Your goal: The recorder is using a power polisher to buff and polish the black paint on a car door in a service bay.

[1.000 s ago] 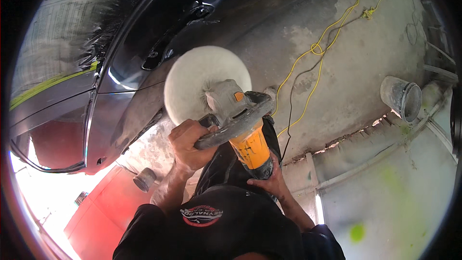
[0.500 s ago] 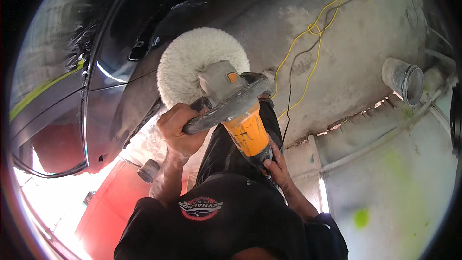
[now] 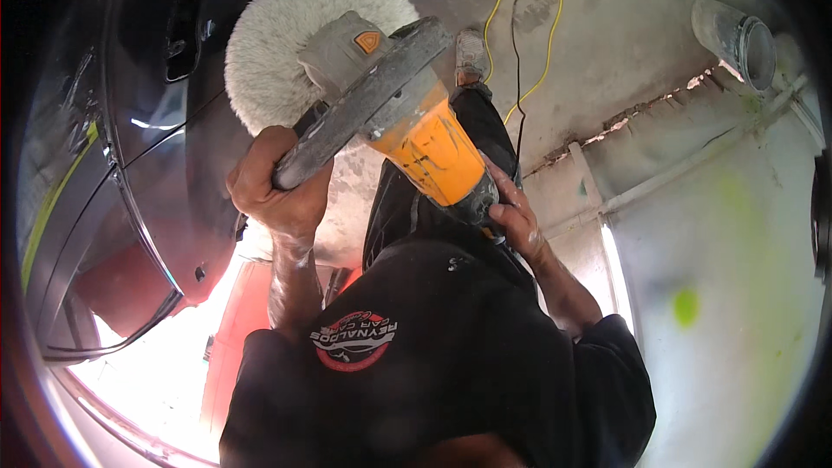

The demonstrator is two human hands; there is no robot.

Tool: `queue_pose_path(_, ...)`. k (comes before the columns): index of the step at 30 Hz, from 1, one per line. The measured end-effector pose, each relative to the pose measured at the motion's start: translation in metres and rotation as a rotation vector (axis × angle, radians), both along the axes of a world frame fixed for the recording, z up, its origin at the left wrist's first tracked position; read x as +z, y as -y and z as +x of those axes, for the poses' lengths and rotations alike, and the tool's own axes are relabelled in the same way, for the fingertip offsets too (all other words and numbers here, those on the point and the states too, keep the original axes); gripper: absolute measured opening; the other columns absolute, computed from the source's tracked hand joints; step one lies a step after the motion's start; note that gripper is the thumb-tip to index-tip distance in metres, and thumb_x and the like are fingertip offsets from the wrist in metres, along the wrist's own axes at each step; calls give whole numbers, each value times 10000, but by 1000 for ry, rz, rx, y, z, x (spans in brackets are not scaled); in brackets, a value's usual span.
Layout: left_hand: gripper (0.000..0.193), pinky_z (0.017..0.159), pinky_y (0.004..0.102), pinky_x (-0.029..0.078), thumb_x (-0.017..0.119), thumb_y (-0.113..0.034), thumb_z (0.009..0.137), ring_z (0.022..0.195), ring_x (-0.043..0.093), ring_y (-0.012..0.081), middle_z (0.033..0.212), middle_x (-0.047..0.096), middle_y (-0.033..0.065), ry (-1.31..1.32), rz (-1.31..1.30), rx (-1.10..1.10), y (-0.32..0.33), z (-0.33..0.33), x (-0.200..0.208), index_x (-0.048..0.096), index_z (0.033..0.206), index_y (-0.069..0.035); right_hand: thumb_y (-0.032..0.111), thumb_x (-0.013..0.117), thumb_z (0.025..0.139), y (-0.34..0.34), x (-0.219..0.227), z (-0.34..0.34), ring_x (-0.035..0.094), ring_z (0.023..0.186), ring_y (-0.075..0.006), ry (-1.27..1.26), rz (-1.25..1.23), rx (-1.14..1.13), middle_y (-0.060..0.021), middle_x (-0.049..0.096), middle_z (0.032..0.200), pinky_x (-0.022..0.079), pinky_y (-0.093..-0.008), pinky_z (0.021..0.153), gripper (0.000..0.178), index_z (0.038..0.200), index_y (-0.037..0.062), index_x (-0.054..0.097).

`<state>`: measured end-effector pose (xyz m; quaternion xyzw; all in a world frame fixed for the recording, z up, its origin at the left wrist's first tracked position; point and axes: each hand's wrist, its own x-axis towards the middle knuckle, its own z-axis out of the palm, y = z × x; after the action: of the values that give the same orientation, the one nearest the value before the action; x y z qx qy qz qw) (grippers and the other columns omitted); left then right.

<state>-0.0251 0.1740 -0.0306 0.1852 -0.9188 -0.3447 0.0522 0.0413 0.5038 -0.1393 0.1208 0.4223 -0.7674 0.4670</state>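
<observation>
A yellow and grey electric polisher [image 3: 436,149] is held in front of my body with both hands. My left hand [image 3: 279,180] wraps round one end of its curved dark handle. At the rear end of the yellow housing, my right hand [image 3: 517,212] grips the body, its fingers partly hidden behind the tool. A round, white, fluffy wool pad [image 3: 286,39] is fitted at the polisher's head, on the far side. Just left of the pad lies the glossy dark car panel [image 3: 165,182]; whether the pad touches it I cannot tell.
Yellow tape [image 3: 54,195] runs along the car at the far left. A yellow cord [image 3: 555,43] and a dark cord [image 3: 517,52] trail over the concrete floor. A grey bucket [image 3: 747,48] lies by the pale wall [image 3: 728,295] on the right.
The polisher and both hands appear closer and larger, with the pad shifted up and left. The car, cords and floor have shifted in the picture as the view moved.
</observation>
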Motion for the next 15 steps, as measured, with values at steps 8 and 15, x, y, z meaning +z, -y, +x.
queue_pose_path(8,219,686,258,502,835,53,707,740,644,107,816,738,76,-44,1,-50,-4,18,2,703,878,17,80,553,869,1,13,29,366,1534,-263,-116,90,32,-192,437,1631,206,-361,1272,834,1637,-81,272)
queue_pose_path(15,224,530,268,414,850,-7,667,553,524,107,622,582,41,-182,-5,-108,-18,38,8,656,777,-22,136,583,863,-7,10,71,384,1521,-266,-138,91,-7,-188,452,1620,233,-370,1261,850,1634,-72,290)
